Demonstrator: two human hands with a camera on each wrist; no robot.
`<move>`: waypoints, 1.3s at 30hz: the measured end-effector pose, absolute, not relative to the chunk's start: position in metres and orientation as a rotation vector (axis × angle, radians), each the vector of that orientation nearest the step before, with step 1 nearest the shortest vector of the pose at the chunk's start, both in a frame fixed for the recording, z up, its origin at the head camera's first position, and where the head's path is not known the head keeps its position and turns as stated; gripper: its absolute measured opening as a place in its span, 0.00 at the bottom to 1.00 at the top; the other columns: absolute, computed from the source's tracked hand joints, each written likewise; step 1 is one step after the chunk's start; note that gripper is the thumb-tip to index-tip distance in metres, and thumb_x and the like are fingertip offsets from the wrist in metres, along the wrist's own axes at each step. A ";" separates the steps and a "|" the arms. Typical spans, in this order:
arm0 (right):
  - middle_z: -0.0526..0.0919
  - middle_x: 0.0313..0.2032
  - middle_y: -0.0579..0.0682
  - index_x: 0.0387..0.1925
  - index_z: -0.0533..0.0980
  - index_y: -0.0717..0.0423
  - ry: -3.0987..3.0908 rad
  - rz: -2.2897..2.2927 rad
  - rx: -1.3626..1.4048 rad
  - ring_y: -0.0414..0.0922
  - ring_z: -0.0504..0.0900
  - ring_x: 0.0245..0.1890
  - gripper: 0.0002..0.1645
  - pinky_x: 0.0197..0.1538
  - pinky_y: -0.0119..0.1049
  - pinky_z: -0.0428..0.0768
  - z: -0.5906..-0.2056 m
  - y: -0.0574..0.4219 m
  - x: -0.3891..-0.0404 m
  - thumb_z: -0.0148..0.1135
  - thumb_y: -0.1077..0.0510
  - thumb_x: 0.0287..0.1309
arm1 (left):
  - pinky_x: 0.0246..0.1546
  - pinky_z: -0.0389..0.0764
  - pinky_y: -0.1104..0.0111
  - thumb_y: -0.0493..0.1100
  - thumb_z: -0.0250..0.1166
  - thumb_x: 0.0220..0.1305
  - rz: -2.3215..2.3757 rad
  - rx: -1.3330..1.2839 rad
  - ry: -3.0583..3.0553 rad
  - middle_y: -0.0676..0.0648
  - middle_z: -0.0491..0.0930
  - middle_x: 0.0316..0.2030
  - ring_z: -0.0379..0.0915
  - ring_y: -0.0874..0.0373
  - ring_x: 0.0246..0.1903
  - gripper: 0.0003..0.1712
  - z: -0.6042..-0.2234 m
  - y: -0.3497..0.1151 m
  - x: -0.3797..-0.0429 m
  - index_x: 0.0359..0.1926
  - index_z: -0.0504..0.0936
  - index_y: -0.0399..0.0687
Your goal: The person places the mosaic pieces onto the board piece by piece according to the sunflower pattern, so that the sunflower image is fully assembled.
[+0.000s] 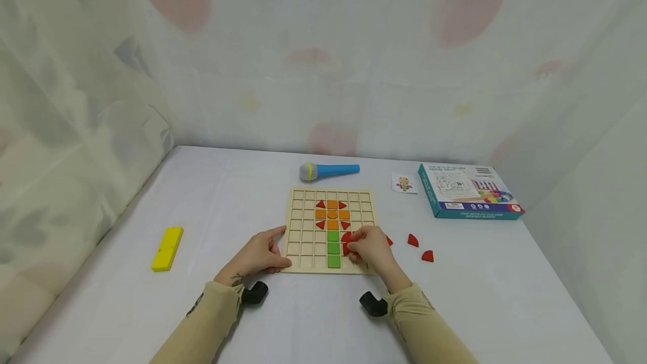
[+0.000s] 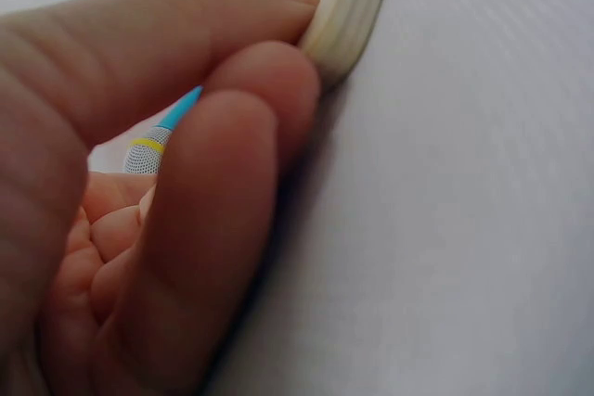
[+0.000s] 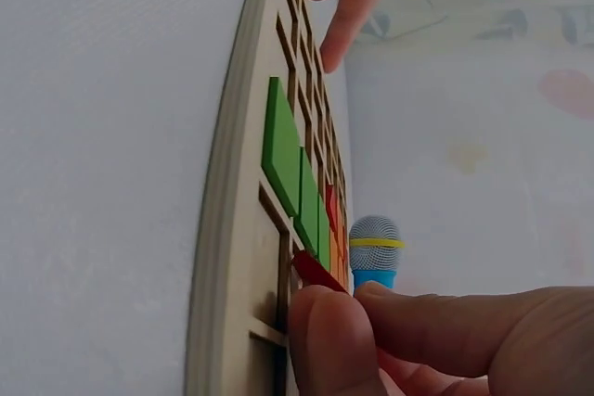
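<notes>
A wooden grid board (image 1: pixel 306 248) lies flat, with orange pieces, small red triangles and a column of green squares (image 1: pixel 333 248) in its cells. My left hand (image 1: pixel 258 253) steadies its left side, the index finger reaching along the edge and the thumb at the near corner; in the left wrist view the thumb tip touches the board's rim (image 2: pixel 348 25). Over the cells right of the green squares, my right hand (image 1: pixel 373 250) pinches a red quarter-circle piece (image 3: pixel 317 271) between thumb and finger. Another red piece (image 1: pixel 346 236) shows just beyond those fingertips.
Loose red quarter-circle pieces (image 1: pixel 413 240) lie right of the board, one partly behind my right hand. A toy microphone (image 1: pixel 336 170), a pattern card (image 1: pixel 404 183) and a game box (image 1: pixel 470 191) stand farther back. Yellow blocks (image 1: pixel 167 249) lie at the left.
</notes>
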State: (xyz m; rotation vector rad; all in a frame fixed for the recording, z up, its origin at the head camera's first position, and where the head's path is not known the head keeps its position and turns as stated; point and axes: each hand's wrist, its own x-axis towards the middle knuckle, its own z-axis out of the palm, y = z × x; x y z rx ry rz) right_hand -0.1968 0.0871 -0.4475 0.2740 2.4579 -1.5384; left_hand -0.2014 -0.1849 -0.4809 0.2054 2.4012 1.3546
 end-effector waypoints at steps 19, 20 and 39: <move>0.76 0.20 0.51 0.22 0.74 0.61 2.673 -1.281 0.187 0.41 0.72 0.14 0.06 0.19 0.28 0.71 -0.446 0.078 -0.196 0.63 0.66 0.51 | 0.18 0.71 0.68 0.41 0.75 0.42 1.354 0.202 2.400 0.48 0.76 0.17 0.68 0.60 0.13 0.54 -0.478 -0.184 -0.200 0.70 0.55 0.43; 0.76 0.19 0.51 0.21 0.75 0.60 2.694 -1.253 0.178 0.41 0.72 0.14 0.06 0.19 0.29 0.70 -0.446 0.078 -0.196 0.63 0.66 0.51 | 0.18 0.71 0.69 0.41 0.75 0.42 1.355 0.201 2.399 0.48 0.76 0.17 0.68 0.60 0.13 0.54 -0.478 -0.184 -0.200 0.70 0.55 0.43; 0.83 0.37 0.55 0.40 0.81 0.61 2.883 -1.050 0.351 0.46 0.78 0.31 0.14 0.29 0.35 0.73 -0.413 0.135 -0.207 0.58 0.57 0.57 | 0.17 0.70 0.70 0.41 0.75 0.42 1.346 0.184 2.409 0.48 0.76 0.17 0.68 0.61 0.13 0.54 -0.477 -0.183 -0.200 0.69 0.56 0.43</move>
